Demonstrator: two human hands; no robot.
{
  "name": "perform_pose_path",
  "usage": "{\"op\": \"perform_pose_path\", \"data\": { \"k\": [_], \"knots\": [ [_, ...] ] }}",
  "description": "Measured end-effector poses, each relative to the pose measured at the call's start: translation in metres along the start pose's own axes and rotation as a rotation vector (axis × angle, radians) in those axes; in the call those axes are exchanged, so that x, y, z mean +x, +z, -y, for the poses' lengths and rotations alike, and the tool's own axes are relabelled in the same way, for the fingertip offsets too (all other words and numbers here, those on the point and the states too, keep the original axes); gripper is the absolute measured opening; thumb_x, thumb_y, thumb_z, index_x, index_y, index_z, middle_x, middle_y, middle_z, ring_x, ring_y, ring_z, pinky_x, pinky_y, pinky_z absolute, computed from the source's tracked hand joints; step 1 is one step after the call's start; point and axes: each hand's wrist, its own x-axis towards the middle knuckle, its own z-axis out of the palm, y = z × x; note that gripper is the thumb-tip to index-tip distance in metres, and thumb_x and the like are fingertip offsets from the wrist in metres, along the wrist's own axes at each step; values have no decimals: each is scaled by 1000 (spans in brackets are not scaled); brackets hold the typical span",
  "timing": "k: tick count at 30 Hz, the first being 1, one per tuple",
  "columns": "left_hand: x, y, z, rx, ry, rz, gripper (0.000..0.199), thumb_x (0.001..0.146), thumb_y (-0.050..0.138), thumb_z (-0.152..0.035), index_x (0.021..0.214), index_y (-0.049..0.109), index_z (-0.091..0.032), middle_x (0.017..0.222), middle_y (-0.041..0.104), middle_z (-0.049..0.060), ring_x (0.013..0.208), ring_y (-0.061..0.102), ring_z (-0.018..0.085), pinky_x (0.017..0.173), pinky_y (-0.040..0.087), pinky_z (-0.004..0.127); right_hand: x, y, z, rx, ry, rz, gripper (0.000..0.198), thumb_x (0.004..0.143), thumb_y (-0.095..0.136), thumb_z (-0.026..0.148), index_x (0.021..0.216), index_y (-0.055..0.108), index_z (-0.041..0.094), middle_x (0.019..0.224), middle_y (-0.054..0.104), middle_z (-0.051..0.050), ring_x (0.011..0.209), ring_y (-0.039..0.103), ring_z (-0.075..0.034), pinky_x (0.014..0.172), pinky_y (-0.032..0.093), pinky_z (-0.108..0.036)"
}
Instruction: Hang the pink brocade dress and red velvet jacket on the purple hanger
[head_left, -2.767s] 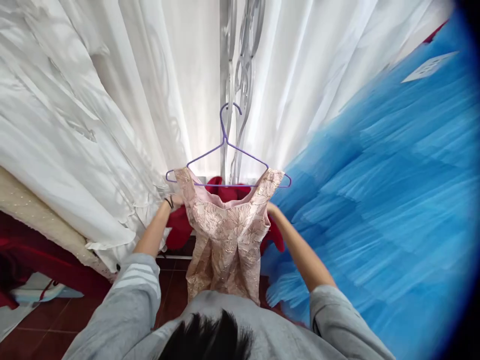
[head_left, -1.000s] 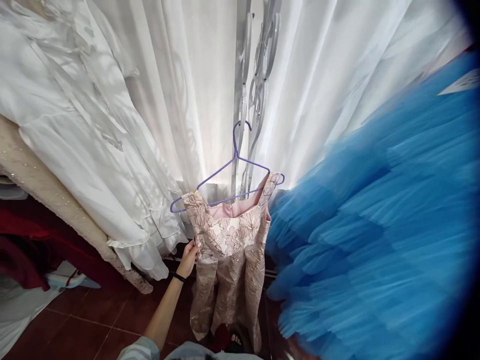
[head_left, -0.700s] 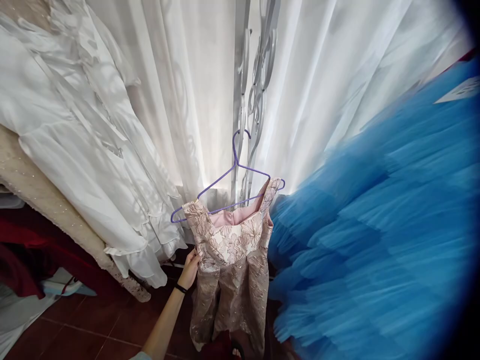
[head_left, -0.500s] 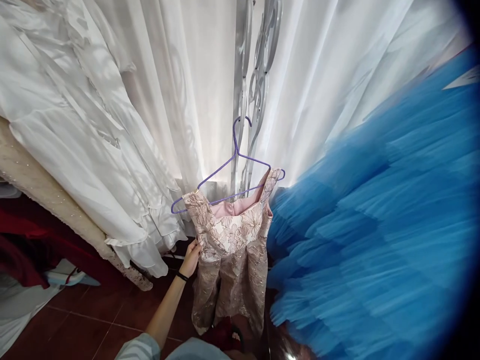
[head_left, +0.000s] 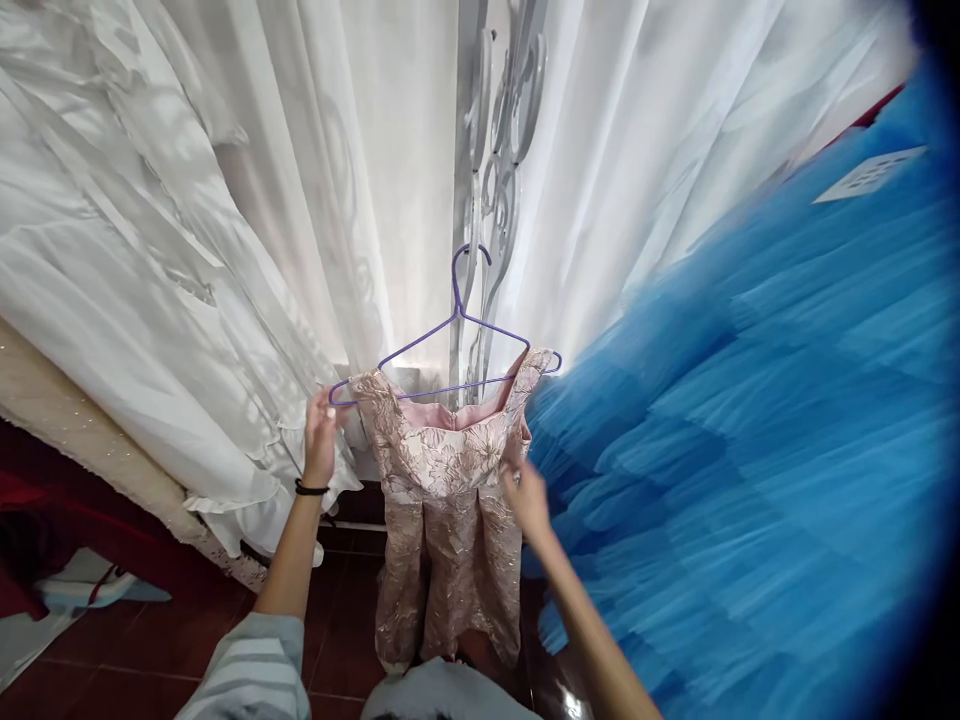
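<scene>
A pink-gold brocade dress (head_left: 450,465) with wide shoulder straps and a pink lining hangs upright from a purple hanger (head_left: 455,318). The hanger's hook overlaps a grey scrolled metal stand (head_left: 489,200); whether it is hooked on there I cannot tell. My left hand (head_left: 320,440), with a black band at the wrist, is closed at the hanger's left end, beside the dress strap. Motion blurs my right hand (head_left: 527,497), which is at the right side of the bodice below the armhole; its fingers are not clear.
White dresses (head_left: 135,250) hang on the left, above a beige sparkly garment (head_left: 90,450) and dark red cloth (head_left: 127,515). A big blue tulle dress (head_left: 735,430) fills the right. White curtains (head_left: 409,150) hang behind. Dark red tiles (head_left: 161,635) cover the floor.
My left hand has moved up from the dress's side to the hanger's left end. My right hand has come into view at the bodice's right side. The dress sits slightly further left in view.
</scene>
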Motion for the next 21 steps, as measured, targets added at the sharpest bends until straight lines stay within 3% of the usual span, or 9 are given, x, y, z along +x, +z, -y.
{"op": "perform_pose_path", "data": {
  "k": [2,4,6,9,13,16,21],
  "knots": [
    [29,9,-29,228,267,-8,56,86,64,-49,135,54,-23,141,56,14,123,59,25,104,46,39,47,-19,0,-46,-51,-250,51,94,44,47,135,54,19,138,56,-18,127,53,-35,104,44,-55],
    [52,23,-50,483,467,67,52,88,63,-46,133,58,-21,139,58,14,131,53,27,113,38,42,97,-39,5,-72,-186,-369,65,89,50,50,145,44,18,150,46,-18,137,45,-34,112,38,-53],
    [70,38,-60,697,536,168,48,89,59,-46,130,63,-20,135,63,13,130,53,29,115,34,46,135,-54,12,-61,-293,-189,59,89,52,52,138,54,19,139,58,-16,127,54,-31,107,43,-49],
    [87,54,-56,825,415,300,44,91,54,-48,120,71,-20,116,73,11,109,64,29,104,42,45,156,-58,18,12,-309,22,43,89,52,51,109,73,19,106,74,-12,94,66,-26,89,51,-42],
    [93,52,-42,695,341,267,43,87,58,-54,94,79,-17,86,77,9,81,68,24,79,49,31,144,-51,13,231,-206,-115,41,85,59,55,93,78,19,93,77,-8,86,68,-23,80,52,-36],
    [87,42,-38,492,325,202,44,82,65,-58,88,80,-17,80,76,6,77,67,21,74,48,27,136,-48,4,419,-123,-205,43,79,65,58,90,79,19,91,77,-6,88,69,-23,79,53,-35],
    [66,34,-26,-33,110,22,58,65,77,-70,76,73,-13,70,70,3,71,65,17,72,51,26,128,-47,-8,755,33,-329,48,70,73,61,92,78,18,90,74,-4,88,67,-20,80,54,-33]
  ]
}}
